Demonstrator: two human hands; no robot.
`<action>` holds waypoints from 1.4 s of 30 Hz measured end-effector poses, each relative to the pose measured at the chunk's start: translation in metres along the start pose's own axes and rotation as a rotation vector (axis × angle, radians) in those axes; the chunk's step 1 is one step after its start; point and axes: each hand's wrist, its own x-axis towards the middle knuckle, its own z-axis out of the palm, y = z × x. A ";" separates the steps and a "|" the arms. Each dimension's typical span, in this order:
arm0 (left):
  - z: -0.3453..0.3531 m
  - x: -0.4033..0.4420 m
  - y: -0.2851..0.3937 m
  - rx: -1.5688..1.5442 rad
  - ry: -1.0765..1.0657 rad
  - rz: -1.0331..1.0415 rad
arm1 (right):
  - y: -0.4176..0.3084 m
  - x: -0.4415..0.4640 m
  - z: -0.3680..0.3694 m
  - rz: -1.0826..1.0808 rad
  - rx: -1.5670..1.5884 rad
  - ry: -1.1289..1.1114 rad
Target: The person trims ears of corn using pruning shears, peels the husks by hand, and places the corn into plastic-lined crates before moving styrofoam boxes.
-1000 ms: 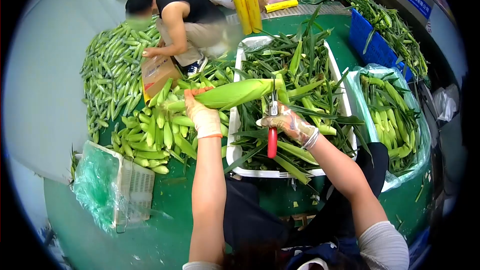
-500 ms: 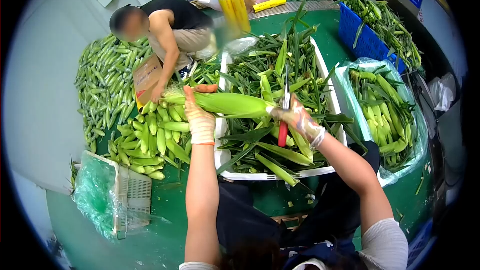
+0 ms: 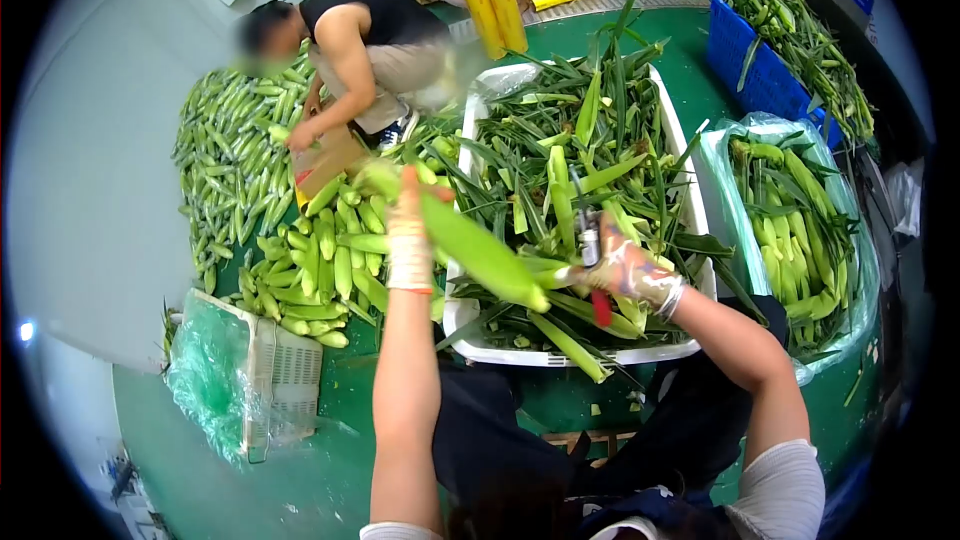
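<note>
My left hand (image 3: 408, 235), in a whitish glove with orange fingertips, is closed around the upper part of a green ear of corn (image 3: 490, 258). The ear slants down to the right over the near left side of a white crate (image 3: 466, 325). My right hand (image 3: 632, 272), in a patterned glove, grips red-handled pruning shears (image 3: 601, 308) just right of the ear's lower end. The shears' blades point upward and are blurred. Whether that hand also pinches a bit of stalk, I cannot tell. Corn husks and leaves (image 3: 640, 105) fill the crate.
A person (image 3: 365, 50) crouches at the back left beside a cardboard box (image 3: 325, 162). Near them lie a pile of trimmed corn (image 3: 325, 240) and a heap of wrapped ears (image 3: 235, 135). Right of the crate stand a plastic-lined container of corn (image 3: 720, 165) and a blue basket (image 3: 735, 50).
The ear's lower end has come away from my right hand and tilted downward. My right hand has shifted slightly right with the shears. The other person's hands have moved up from the corn pile.
</note>
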 end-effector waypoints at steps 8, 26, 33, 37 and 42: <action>0.102 -0.099 0.009 -0.216 -0.244 0.026 | 0.010 -0.003 0.041 -0.262 0.178 0.151; 0.077 -0.095 0.021 0.264 -0.717 -0.477 | 0.014 -0.010 -0.009 -0.110 0.469 -0.445; 0.003 -0.022 0.047 0.403 -0.229 -0.102 | 0.048 -0.010 -0.049 0.137 0.466 -0.200; -0.147 0.129 0.021 -0.066 -0.122 0.028 | 0.081 -0.043 -0.115 0.120 0.470 -0.083; -0.214 0.223 -0.023 -0.296 0.300 -0.040 | 0.180 -0.092 -0.218 0.640 0.062 0.495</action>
